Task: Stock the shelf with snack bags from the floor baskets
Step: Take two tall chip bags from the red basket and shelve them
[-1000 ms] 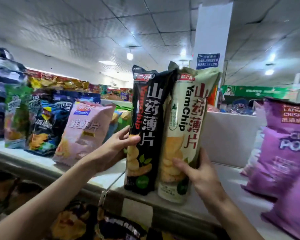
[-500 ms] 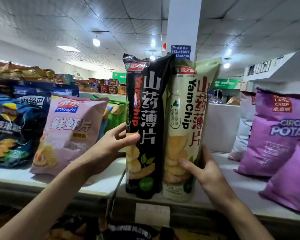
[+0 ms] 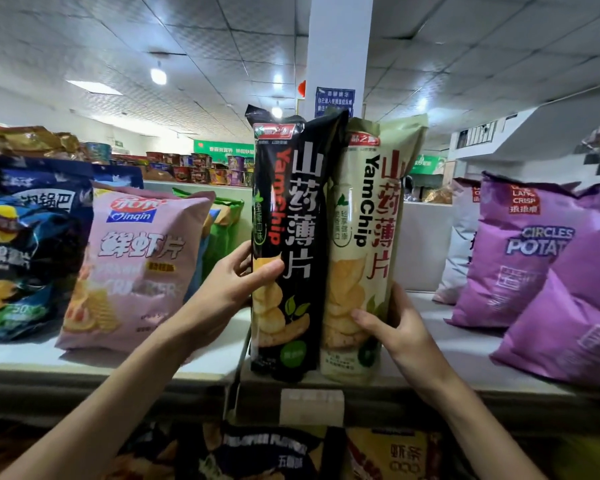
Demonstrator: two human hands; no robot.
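Two tall YamChip bags stand upright side by side at the front edge of the top shelf (image 3: 430,344). The black YamChip bag (image 3: 291,220) is on the left and the pale green YamChip bag (image 3: 371,216) touches it on the right. My left hand (image 3: 229,289) grips the black bag's left side, thumb across its front. My right hand (image 3: 395,327) wraps the lower right of the pale green bag, fingers on its front. No floor basket is in view.
A pink Qinqin prawn cracker bag (image 3: 136,268) and dark blue chip bags (image 3: 28,244) lean on the shelf to the left. Purple potato crisp bags (image 3: 534,254) sit to the right. A white pillar (image 3: 338,50) rises behind. More snack bags fill the lower shelf (image 3: 267,452).
The view has shifted right and slightly up. Both bags have settled more upright on the shelf edge; my hands keep the same grips.
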